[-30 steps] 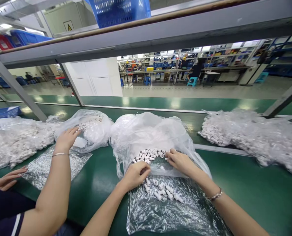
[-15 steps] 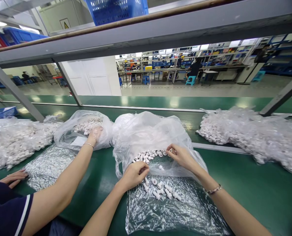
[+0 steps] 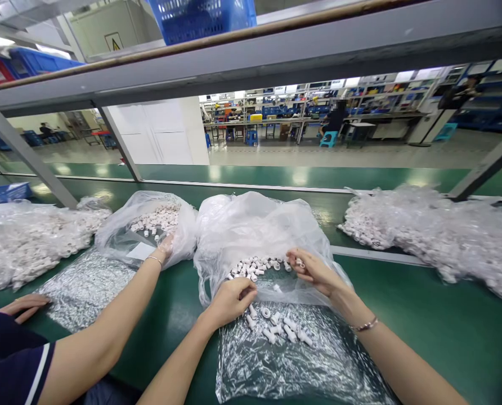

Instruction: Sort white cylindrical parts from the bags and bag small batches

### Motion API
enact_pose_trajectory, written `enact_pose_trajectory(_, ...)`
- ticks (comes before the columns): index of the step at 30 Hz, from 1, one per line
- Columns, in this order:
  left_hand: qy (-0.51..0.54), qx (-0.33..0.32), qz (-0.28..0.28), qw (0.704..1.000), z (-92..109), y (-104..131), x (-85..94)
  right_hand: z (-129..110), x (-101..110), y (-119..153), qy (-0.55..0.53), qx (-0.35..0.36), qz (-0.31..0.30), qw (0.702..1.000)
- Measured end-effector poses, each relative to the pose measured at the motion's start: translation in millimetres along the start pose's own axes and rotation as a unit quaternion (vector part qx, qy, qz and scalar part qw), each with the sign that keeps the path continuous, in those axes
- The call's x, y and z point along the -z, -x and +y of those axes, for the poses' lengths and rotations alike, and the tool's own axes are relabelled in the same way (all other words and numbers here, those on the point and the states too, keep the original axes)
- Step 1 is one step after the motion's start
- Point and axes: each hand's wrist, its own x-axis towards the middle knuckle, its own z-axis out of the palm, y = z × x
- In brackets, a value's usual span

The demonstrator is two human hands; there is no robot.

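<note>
A translucent plastic bag point(image 3: 272, 216) lies with its mouth towards me, and small white plastic fittings point(image 3: 255, 265) are heaped inside it. My left hand point(image 3: 233, 298) rests at the bag's near lip, thumb and fingers closed; what they hold, if anything, is hidden. Over the right part of the mouth, my right hand point(image 3: 314, 273) has curled fingers around a small white fitting point(image 3: 300, 263). Several T-shaped white fittings point(image 3: 276, 326) lie just below my left hand on a flat, crinkled clear plastic bag point(image 3: 268, 371).
At left, a co-worker's hand point(image 3: 164, 247) reaches into another open bag point(image 3: 111, 230), the other hand point(image 3: 25, 306) near a crinkled sheet. Filled bags lie far left point(image 3: 27, 242) and right point(image 3: 436, 230) on the green table point(image 3: 436, 320). A shelf beam point(image 3: 234, 62) crosses above.
My right hand has turned and its fingers have curled in, with a white fitting now showing in them. My left hand stays put. The co-worker's reaching hand has moved down towards the bag's near edge.
</note>
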Motion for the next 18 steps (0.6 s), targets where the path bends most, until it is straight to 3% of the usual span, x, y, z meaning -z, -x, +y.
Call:
enact_pose_trajectory(2,-0.001,-0.001,-0.001,1.0,0,0,-0.2,7,-6,-2,0.116,0.03,0.044,0.992)
enact_pose_trajectory(5,-0.004,-0.001,-0.002,1.0,-1,-1,-0.5,18,-18,-5,0.311,0.076,0.106,0.942)
enact_pose_trajectory(7,-0.004,0.0,-0.002,1.0,-1,-1,-0.4,21,-23,-8,0.348,0.082,0.112,0.927)
enact_pose_trajectory(9,-0.005,0.0,-0.002,1.0,-1,-2,-0.1,17,-24,-9,0.303,0.083,0.1,0.944)
enact_pose_trajectory(12,-0.004,0.0,0.001,1.0,0,-2,0.3,5,-15,-7,0.127,0.037,0.048,0.99)
enact_pose_trajectory(14,-0.003,-0.001,0.002,1.0,0,-2,0.3,-4,-6,-2,0.036,0.016,0.004,0.999)
enact_pose_trajectory(16,-0.002,-0.001,0.002,1.0,0,-2,0.3,-8,2,2,0.017,0.012,-0.027,0.999)
enact_pose_trajectory(18,-0.002,-0.002,0.003,1.0,0,-2,0.4,-7,5,5,0.065,0.02,-0.029,0.997)
